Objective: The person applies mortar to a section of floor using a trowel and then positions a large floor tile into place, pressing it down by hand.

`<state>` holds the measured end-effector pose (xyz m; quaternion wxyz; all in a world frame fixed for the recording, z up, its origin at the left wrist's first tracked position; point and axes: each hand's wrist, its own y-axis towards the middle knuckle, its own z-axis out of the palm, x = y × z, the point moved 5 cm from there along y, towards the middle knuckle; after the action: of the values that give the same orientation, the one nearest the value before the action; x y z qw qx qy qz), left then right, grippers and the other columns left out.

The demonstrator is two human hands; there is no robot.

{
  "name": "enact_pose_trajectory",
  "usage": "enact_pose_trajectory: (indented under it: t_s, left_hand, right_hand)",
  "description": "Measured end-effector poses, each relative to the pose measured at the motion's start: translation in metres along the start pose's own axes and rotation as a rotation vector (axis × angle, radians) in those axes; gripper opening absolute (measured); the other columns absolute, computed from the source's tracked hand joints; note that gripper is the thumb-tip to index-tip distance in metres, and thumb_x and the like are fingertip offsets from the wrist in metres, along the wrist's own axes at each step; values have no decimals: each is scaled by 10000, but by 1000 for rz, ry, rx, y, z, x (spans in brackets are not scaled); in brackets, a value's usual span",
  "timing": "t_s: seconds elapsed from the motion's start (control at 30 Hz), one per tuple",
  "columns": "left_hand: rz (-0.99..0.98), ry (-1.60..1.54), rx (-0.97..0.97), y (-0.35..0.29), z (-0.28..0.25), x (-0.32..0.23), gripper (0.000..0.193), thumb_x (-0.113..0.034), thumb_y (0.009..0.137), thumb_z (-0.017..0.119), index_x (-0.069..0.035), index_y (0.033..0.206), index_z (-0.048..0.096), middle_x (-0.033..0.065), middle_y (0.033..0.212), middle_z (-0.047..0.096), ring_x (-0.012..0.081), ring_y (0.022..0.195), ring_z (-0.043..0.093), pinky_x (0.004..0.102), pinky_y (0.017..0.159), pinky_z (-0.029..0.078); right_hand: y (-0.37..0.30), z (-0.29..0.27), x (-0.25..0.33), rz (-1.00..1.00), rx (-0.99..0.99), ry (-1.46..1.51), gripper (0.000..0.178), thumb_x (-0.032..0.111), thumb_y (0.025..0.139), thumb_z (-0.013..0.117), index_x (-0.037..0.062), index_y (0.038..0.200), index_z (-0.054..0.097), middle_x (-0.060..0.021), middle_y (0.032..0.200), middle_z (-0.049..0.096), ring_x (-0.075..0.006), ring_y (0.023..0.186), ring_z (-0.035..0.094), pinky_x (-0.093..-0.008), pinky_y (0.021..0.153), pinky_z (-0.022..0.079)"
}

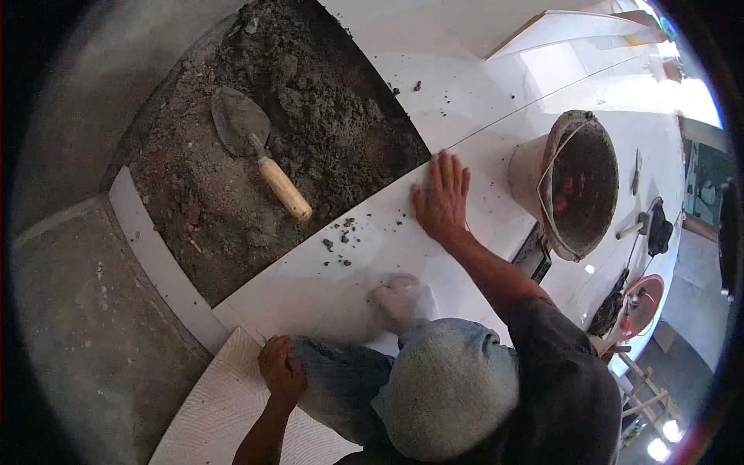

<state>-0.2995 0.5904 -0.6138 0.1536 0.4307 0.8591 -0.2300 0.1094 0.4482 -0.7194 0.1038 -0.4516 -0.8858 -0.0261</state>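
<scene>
My right hand lies flat with fingers stretched out on a white floor tile, its fingertips near the corner of a bed of dark mortar. By my knee, my left hand is closed at the edge of a pale tile whose ridged, combed face shows; its fingertips are partly hidden. A trowel with a wooden handle rests on the mortar. Mortar crumbs are scattered on the white tile below my right hand.
A mortar-smeared bucket stands right of my right hand. Behind it lie a mallet and a reddish basin. Bare concrete runs along the left, beside a narrow white strip. A tilted panel is at the far right.
</scene>
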Motion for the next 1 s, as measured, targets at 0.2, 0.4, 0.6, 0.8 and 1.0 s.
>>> enact_pose_trajectory:
  t_s: [0.2,0.4,0.6,0.8,1.0]
  left_hand:
    - [-27,12,42,0,3,3,236,-109,792,512,-48,1004,596,133,1090,607,340,1099,538,468,976,371]
    - [-43,-25,-51,-3,2,4,229,-72,729,551,-61,950,610,131,1073,630,339,1102,547,474,973,382]
    - [-19,8,12,-4,-1,6,370,-46,689,559,-60,1058,578,135,1114,597,360,1100,536,495,959,377]
    - [-161,3,62,-4,1,3,356,-77,700,583,-66,1056,604,115,1129,602,346,1104,542,499,961,373]
    - [-229,-69,170,6,-4,8,317,-134,770,542,-18,1054,623,150,1136,610,331,1153,522,487,1013,342]
  right_hand:
    - [10,1,10,-81,115,-25,738,427,937,443,-39,1452,194,-226,1526,138,-362,1433,78,-529,1145,34]
    - [98,12,45,-86,-79,3,740,473,963,384,-50,1450,191,-248,1514,165,-384,1423,104,-539,1138,60]
    - [199,11,110,-395,-129,305,755,452,945,460,-84,1422,227,-273,1470,259,-389,1386,237,-503,1134,165]
    - [264,-2,48,171,-458,8,651,446,916,478,6,1385,377,-314,1397,337,-436,1342,254,-619,1057,184]
    - [175,1,151,-459,-141,500,588,381,909,558,-26,1315,433,-315,1309,424,-449,1239,397,-491,1044,320]
